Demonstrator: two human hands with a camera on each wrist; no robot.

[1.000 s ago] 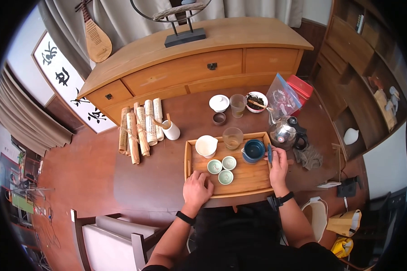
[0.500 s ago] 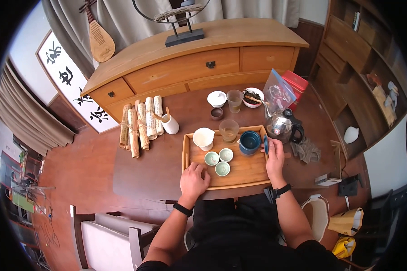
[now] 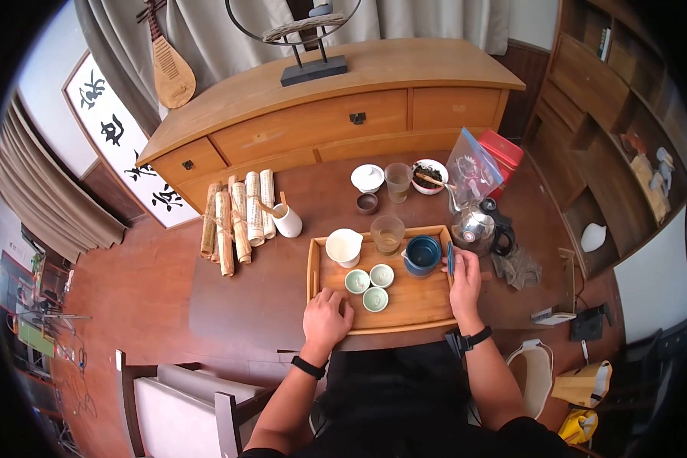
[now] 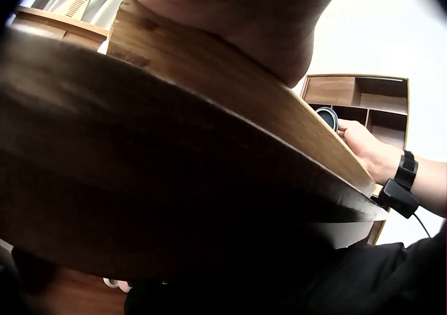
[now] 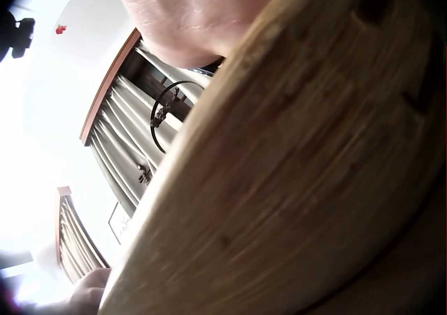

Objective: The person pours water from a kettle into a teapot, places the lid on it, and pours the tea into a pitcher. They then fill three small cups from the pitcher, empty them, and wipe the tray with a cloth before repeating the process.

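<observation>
In the head view a wooden tray lies along the table's front edge. My right hand pinches a round blue lid, held on edge over the tray's right rim. Just left of it stands a lidless dark blue teapot with a small spout. My left hand rests on the tray's front left corner, fingers relaxed and holding nothing. Several vessels share the tray: pale green cups clustered mid-tray, a white pitcher and a glass cup. The left wrist view shows the lid's round shape.
A steel kettle stands right of the tray, a grey cloth beside it. Behind are a white lidded bowl, another glass, and a bowl of tea leaves. Bamboo scrolls and a white tool holder lie left.
The head view shifted slightly and came back. Both hands keep their places, the right still holding the blue lid, the left still on the tray's corner.
</observation>
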